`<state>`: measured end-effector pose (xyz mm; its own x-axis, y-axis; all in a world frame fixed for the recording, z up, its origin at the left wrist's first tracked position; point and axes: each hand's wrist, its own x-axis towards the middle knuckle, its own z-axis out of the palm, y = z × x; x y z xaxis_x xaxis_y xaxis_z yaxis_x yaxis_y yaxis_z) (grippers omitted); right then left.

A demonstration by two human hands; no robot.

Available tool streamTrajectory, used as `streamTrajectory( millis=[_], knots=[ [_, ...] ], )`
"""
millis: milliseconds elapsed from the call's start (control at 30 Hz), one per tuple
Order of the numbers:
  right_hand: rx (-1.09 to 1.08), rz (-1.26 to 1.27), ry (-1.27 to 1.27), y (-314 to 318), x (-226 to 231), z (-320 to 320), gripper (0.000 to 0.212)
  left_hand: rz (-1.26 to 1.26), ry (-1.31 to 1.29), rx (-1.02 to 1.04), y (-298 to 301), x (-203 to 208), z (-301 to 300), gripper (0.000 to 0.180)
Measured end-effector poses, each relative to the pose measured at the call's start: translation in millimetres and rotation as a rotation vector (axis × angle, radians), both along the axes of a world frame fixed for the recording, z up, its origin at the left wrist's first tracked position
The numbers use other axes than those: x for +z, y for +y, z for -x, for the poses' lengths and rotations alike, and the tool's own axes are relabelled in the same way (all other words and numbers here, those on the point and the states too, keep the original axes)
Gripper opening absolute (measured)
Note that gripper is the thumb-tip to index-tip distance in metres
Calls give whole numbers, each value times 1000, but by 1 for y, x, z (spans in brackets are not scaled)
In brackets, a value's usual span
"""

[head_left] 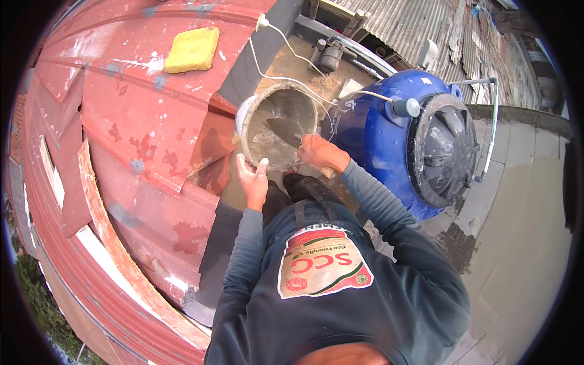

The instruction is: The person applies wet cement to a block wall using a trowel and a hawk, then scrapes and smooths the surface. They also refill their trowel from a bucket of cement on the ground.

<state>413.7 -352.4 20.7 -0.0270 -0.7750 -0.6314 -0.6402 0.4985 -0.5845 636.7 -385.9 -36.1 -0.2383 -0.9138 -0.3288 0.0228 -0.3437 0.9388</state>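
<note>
A round bucket (244, 125), its wall smeared with grey cement, stands in front of me. Wet grey mortar coats its inside. My right hand (322, 153) is closed round a trowel (283, 130), whose pointed blade reaches down into the bucket; part of the wooden handle shows below the fist. At the bucket's near left rim is my left hand (252, 181), with the thumb and fingers gripping the edge. Some of its fingers are hidden against the wall of the bucket.
A large blue tank (380, 149) with a black lid lies close on my right. Red metal roofing (146, 134) rises on the left, bearing a yellow sponge (192, 50). A white cable (286, 78) loops behind the bucket, near a small pump (330, 56). Corrugated sheets (401, 27) stand beyond.
</note>
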Motion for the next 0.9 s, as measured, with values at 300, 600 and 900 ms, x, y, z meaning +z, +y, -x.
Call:
streamTrajectory(
  millis=[300, 600, 900],
  knots=[
    [105, 224, 263, 29, -8, 5, 27, -8, -7, -13, 0, -4, -7, 35],
    [290, 392, 543, 21, -12, 7, 15, 13, -13, -54, 3, -11, -7, 36],
    [309, 421, 540, 27, -10, 21, 12, -64, 47, -33, 3, -13, -8, 36]
  ],
)
